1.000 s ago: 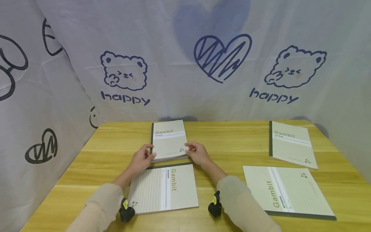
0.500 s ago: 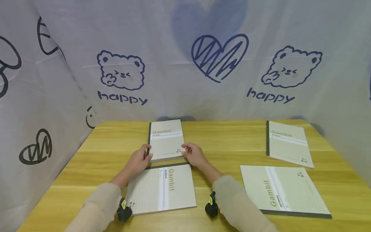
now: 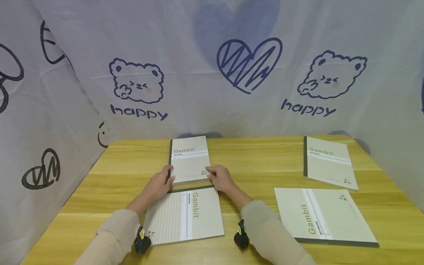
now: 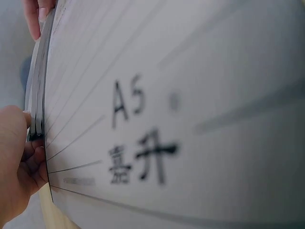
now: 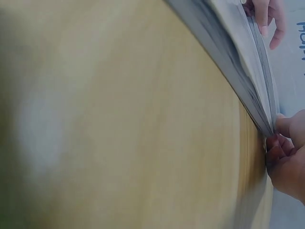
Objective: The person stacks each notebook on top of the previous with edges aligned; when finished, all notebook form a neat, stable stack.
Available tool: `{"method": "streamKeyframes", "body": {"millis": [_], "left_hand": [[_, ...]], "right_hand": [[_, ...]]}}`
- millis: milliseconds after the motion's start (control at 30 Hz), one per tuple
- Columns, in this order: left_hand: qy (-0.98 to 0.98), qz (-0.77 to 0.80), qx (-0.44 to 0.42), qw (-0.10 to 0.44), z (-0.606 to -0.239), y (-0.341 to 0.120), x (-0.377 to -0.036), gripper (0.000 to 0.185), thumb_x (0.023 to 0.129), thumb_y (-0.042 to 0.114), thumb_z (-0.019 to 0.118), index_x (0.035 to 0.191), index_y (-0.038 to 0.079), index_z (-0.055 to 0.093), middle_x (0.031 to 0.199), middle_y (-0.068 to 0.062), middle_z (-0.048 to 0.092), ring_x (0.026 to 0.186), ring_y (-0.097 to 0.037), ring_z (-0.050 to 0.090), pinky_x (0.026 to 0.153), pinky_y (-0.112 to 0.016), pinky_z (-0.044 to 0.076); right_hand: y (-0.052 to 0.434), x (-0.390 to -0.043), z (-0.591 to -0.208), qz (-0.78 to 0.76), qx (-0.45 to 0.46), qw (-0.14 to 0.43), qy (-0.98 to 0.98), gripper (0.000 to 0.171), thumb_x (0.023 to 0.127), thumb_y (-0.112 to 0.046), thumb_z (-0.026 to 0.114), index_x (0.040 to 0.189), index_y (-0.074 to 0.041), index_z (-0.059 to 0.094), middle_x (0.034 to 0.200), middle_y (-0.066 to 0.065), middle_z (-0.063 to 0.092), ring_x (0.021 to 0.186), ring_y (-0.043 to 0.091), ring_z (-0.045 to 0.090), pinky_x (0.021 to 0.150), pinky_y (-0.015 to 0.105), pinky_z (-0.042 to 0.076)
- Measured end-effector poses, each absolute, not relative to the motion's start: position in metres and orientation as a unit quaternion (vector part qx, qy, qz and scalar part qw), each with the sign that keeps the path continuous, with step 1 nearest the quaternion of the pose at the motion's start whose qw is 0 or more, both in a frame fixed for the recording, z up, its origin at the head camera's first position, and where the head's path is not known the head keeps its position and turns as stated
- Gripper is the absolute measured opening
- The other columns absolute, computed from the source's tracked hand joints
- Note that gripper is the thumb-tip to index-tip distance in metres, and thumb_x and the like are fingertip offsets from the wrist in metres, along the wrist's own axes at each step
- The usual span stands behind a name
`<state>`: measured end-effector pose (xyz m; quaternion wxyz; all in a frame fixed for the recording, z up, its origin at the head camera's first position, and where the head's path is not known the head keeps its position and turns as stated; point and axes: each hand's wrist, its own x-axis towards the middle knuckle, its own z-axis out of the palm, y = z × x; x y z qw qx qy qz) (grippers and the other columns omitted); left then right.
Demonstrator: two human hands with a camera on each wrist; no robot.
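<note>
- Head view: the upper-left notebook (image 3: pixel 190 160), dark spine to the left, is held by both hands near the far edge of the wooden table (image 3: pixel 255 158).
- Its spine side, by the near corner, is pinched between thumb and fingers of the left hand (image 3: pixel 159 184).
- Its opposite edge, near the right corner, is pinched by the right hand (image 3: pixel 222 179); layered edges are seen between thumb and curled fingers in the right wrist view.
- Whether it is lifted slightly cannot be told.
- Just nearer, the lower-left notebook (image 3: pixel 198 224) is laid sideways, its spine turned toward the held one.
- Well apart, on the right, the upper-right notebook (image 3: pixel 329 165) and the lower-right notebook (image 3: pixel 341 221) are placed near each other.
- Behind the table, a cloth (image 3: pixel 195 106) is printed with bears and hearts.
</note>
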<state>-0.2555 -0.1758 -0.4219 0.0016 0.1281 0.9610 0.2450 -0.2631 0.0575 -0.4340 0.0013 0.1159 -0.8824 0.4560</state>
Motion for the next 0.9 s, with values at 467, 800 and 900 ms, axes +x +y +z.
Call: {"method": "streamKeyframes", "body": {"millis": [467, 800, 900], "left_hand": [[0.963, 0.232, 0.141, -0.004, -0.424, -0.178, -0.254, 0.043, 0.097, 0.016, 0.047, 0.134, -0.003, 0.036, 0.118, -0.03, 0.057, 0.096, -0.03, 0.059, 0.086, -0.048, 0.048], [0.965, 0.2, 0.154, -0.068, -0.413, -0.173, -0.247, 0.045, 0.098, 0.021, 0.045, 0.134, -0.004, 0.036, 0.12, -0.029, 0.056, 0.106, -0.04, 0.057, 0.088, -0.05, 0.047], [0.961, 0.194, 0.172, -0.095, -0.409, -0.171, -0.244, 0.043, 0.096, 0.021, 0.05, 0.131, -0.003, 0.042, 0.102, -0.019, 0.061, 0.086, -0.028, 0.059, 0.075, -0.041, 0.05]], "right_hand": [[0.057, -0.263, -0.434, 0.45, 0.131, -0.01, -0.884, 0.034, 0.091, -0.004, 0.055, 0.124, 0.001, 0.054, 0.09, 0.016, 0.058, 0.07, 0.015, 0.045, 0.062, 0.022, 0.041], [0.072, -0.255, -0.411, 0.427, 0.178, 0.047, -0.885, 0.03, 0.088, -0.007, 0.06, 0.116, 0.003, 0.062, 0.075, 0.011, 0.055, 0.065, 0.014, 0.044, 0.055, 0.02, 0.036], [0.075, -0.249, -0.405, 0.435, 0.186, 0.055, -0.879, 0.03, 0.088, -0.008, 0.062, 0.116, 0.002, 0.063, 0.074, 0.008, 0.054, 0.066, 0.013, 0.045, 0.056, 0.019, 0.038]]}}
